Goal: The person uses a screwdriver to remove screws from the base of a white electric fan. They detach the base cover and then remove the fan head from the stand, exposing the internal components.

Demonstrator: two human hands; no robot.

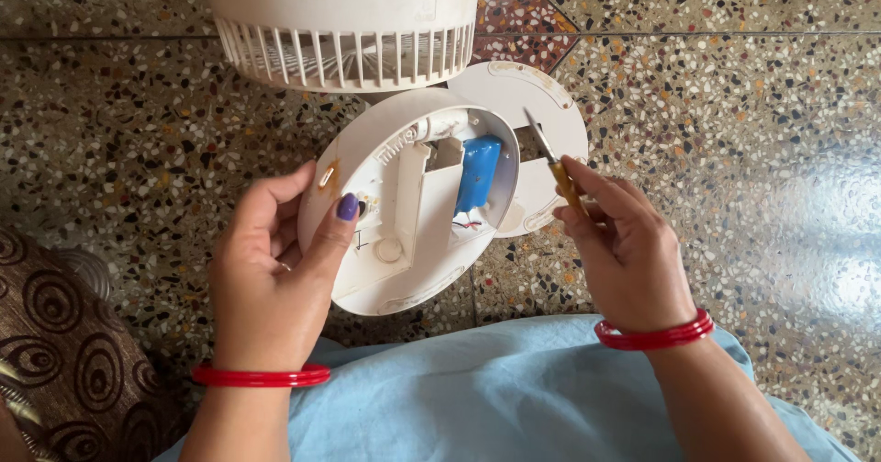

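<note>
We see our left hand (271, 265) clamped on the left rim of a round cream fan base (395, 214), thumb pressed on its opened underside, fingers curled behind the edge. The base is tilted up off the terrazzo floor (734, 150), near the middle of the view. Inside its open compartment sits a blue battery pack (478, 174), with thin red and white wires just below it. Our right hand (624, 246) is closed around a small screwdriver (553, 164) with a yellow handle; its metal tip points up and left, just beside the right edge of the compartment, and we cannot tell whether it touches. Behind the base, on the right, lies a round cream cover plate (541, 104), partly hidden by the base. On the far side stands the cream fan grille (344, 31), its lower rim close over the base's far edge. The floor lies open to the right and left of the hands. Red bangles (653, 336) circle both wrists; a light blue cloth (477, 398) covers our lap at the near edge.
</note>
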